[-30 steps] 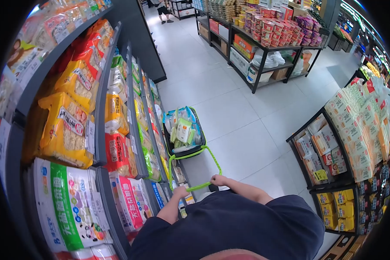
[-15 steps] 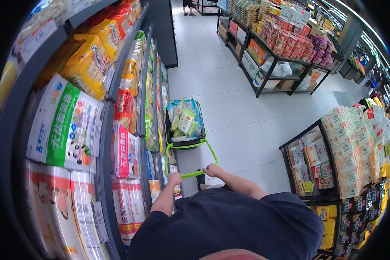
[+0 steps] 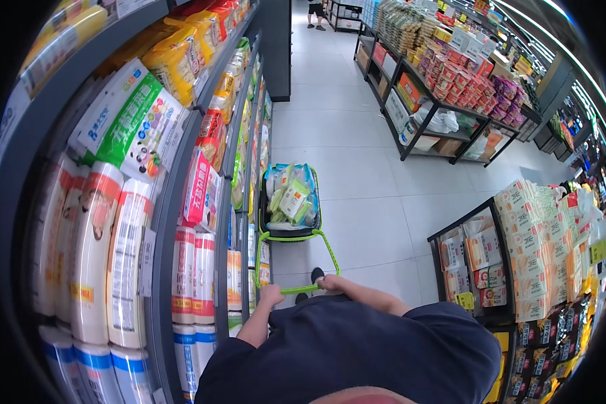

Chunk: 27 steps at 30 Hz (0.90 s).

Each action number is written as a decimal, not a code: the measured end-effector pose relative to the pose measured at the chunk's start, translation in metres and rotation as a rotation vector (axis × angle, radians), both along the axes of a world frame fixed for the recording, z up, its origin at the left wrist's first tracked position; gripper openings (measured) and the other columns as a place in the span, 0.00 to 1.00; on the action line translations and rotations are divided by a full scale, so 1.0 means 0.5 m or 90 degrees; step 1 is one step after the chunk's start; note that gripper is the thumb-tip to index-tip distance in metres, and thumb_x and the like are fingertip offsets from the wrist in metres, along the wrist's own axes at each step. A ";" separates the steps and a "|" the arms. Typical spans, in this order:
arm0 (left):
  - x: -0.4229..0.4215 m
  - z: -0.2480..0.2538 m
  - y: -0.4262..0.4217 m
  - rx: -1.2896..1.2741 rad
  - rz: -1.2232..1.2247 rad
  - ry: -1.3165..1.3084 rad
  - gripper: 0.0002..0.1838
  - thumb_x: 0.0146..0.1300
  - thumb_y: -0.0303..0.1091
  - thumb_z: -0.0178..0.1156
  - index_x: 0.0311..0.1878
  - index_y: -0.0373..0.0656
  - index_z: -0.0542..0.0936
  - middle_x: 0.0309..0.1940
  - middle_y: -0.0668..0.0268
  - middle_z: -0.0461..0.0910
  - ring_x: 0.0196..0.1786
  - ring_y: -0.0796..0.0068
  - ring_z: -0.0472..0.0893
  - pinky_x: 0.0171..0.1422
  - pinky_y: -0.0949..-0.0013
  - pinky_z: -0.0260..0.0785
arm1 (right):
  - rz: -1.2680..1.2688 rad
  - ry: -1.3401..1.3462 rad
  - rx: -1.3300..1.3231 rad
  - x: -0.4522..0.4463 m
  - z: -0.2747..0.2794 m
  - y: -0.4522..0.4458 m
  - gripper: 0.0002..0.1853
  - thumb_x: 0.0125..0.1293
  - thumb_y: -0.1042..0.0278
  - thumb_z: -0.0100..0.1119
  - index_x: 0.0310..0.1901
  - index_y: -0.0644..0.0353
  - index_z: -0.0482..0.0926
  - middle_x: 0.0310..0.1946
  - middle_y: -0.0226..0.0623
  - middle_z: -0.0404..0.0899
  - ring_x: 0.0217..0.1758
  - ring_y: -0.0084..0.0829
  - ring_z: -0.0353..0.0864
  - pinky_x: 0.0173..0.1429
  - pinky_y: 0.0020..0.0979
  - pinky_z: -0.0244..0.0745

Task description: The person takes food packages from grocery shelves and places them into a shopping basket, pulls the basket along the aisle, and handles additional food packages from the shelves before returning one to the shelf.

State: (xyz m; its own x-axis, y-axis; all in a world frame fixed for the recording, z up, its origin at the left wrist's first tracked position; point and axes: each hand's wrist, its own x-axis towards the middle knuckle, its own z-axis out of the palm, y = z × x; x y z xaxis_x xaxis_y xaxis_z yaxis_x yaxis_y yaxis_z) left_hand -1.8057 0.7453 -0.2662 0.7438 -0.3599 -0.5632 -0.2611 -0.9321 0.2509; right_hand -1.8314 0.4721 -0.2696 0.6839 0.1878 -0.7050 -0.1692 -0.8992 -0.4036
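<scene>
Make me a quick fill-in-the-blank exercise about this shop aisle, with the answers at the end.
1. The handle gripped by the left hand and right hand is bright ____ in colour.
2. The animal printed on the green-and-white pack is a ____.
3. The shelf bearing that pack stands on the person's ____ side.

Missing words: green; panda; left.

one bare left hand (image 3: 272, 295), one bare right hand (image 3: 329, 283), one bright green handle (image 3: 299, 291), one black-rimmed basket (image 3: 291, 233), two black shoes (image 3: 317, 275) near the handle, one distant person in dark shorts (image 3: 316, 9), three blue-topped white cylindrical packs (image 3: 95, 369) lower left
</scene>
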 end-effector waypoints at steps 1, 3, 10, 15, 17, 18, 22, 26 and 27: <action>-0.011 0.009 0.003 0.002 -0.015 -0.007 0.19 0.47 0.48 0.56 0.32 0.43 0.82 0.33 0.54 0.81 0.39 0.57 0.80 0.49 0.61 0.69 | 0.014 0.045 0.038 0.000 -0.011 -0.005 0.27 0.61 0.45 0.35 0.41 0.56 0.80 0.40 0.48 0.79 0.44 0.45 0.76 0.52 0.38 0.68; -0.031 0.027 -0.001 0.004 -0.021 -0.020 0.19 0.47 0.48 0.56 0.33 0.42 0.82 0.33 0.54 0.81 0.40 0.57 0.80 0.48 0.62 0.70 | 0.057 0.113 0.054 0.003 -0.032 -0.012 0.25 0.60 0.46 0.37 0.44 0.53 0.79 0.40 0.45 0.79 0.43 0.44 0.77 0.50 0.38 0.69; -0.096 0.025 -0.028 0.011 0.029 -0.054 0.16 0.45 0.46 0.57 0.30 0.43 0.83 0.29 0.55 0.81 0.39 0.60 0.80 0.45 0.61 0.69 | 0.271 0.093 0.146 -0.030 -0.175 -0.069 0.20 0.58 0.51 0.46 0.45 0.56 0.76 0.38 0.43 0.78 0.38 0.41 0.79 0.45 0.38 0.74; -0.134 0.029 -0.094 0.007 0.078 -0.161 0.14 0.45 0.43 0.57 0.28 0.44 0.83 0.29 0.56 0.81 0.41 0.61 0.78 0.53 0.62 0.63 | -0.054 0.143 0.114 -0.072 0.032 -0.091 0.25 0.59 0.49 0.38 0.38 0.65 0.78 0.25 0.43 0.76 0.24 0.34 0.78 0.30 0.34 0.76; -0.145 0.034 -0.120 0.011 0.089 -0.193 0.13 0.45 0.42 0.57 0.29 0.44 0.83 0.30 0.56 0.81 0.44 0.61 0.77 0.54 0.61 0.61 | -0.028 0.118 0.117 -0.080 0.034 -0.115 0.26 0.60 0.50 0.37 0.37 0.66 0.77 0.22 0.43 0.76 0.23 0.34 0.78 0.29 0.33 0.76; -0.152 0.037 -0.133 0.013 0.100 -0.169 0.13 0.45 0.41 0.57 0.29 0.44 0.83 0.30 0.56 0.81 0.46 0.61 0.76 0.56 0.60 0.60 | -0.009 0.097 0.122 -0.088 0.035 -0.127 0.26 0.60 0.50 0.37 0.36 0.67 0.77 0.20 0.42 0.76 0.22 0.34 0.77 0.29 0.33 0.75; -0.195 0.041 -0.180 0.055 0.073 -0.128 0.13 0.46 0.39 0.56 0.32 0.45 0.83 0.32 0.58 0.81 0.47 0.61 0.76 0.57 0.60 0.60 | -0.039 0.036 0.173 -0.148 0.006 -0.182 0.27 0.61 0.48 0.38 0.34 0.67 0.78 0.21 0.42 0.76 0.22 0.33 0.78 0.29 0.34 0.75; -0.255 0.069 -0.244 0.101 0.088 -0.064 0.13 0.45 0.39 0.55 0.33 0.46 0.83 0.34 0.59 0.81 0.46 0.61 0.77 0.57 0.60 0.59 | -0.080 0.071 0.205 -0.208 0.002 -0.237 0.28 0.61 0.46 0.40 0.36 0.66 0.79 0.23 0.44 0.77 0.25 0.32 0.80 0.30 0.33 0.76; -0.275 0.076 -0.256 0.087 0.091 -0.062 0.14 0.45 0.39 0.55 0.33 0.46 0.83 0.35 0.59 0.81 0.46 0.61 0.77 0.58 0.61 0.59 | -0.069 0.079 0.205 -0.221 -0.003 -0.246 0.28 0.61 0.46 0.40 0.36 0.66 0.79 0.23 0.44 0.77 0.25 0.32 0.80 0.30 0.33 0.76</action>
